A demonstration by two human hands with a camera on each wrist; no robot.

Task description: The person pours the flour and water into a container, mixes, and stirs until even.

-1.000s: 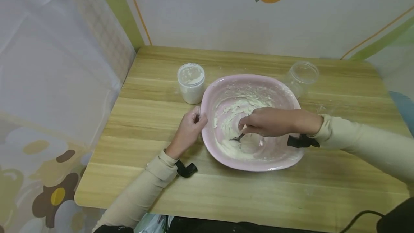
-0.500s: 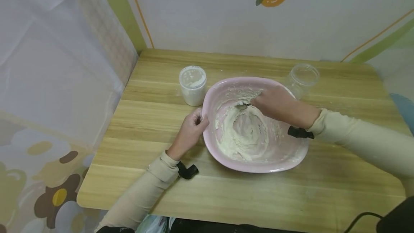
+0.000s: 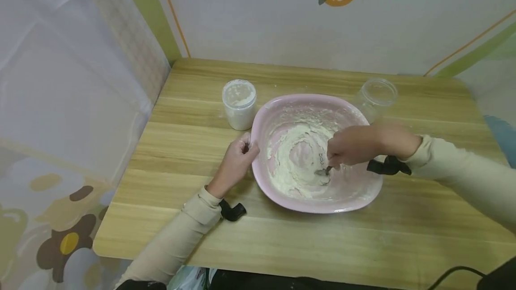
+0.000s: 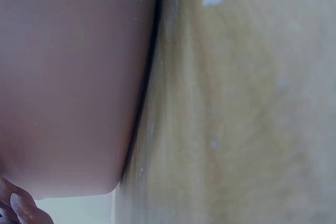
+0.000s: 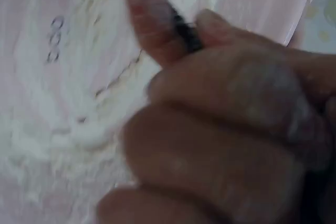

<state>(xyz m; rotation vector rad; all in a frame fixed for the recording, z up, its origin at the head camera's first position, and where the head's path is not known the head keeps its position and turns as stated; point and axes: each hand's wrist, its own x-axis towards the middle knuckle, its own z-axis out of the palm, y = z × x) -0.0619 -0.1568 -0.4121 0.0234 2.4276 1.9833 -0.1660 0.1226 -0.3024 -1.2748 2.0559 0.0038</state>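
Observation:
A pink plastic basin stands on the wooden table. Wet, lumpy white dough forms a ring over its bottom and smears up the walls. At the left rim my left hand grips the edge between thumb and curled fingers; the left wrist view shows the basin's outer wall and a few fingertips. My right hand is over the right half of the basin, fingers curled round the dark handle of a spoon. The spoon's metal head touches the dough near printed letters.
A clear jar of white powder stands left of the basin at the back. Behind its right side is a clear jar, partly hidden by the rim. A black cable lies at the table's front right.
My right hand has swept the spoon round the basin, from the lower left up to the back wall, then down to the right. The left hand stays on the rim.

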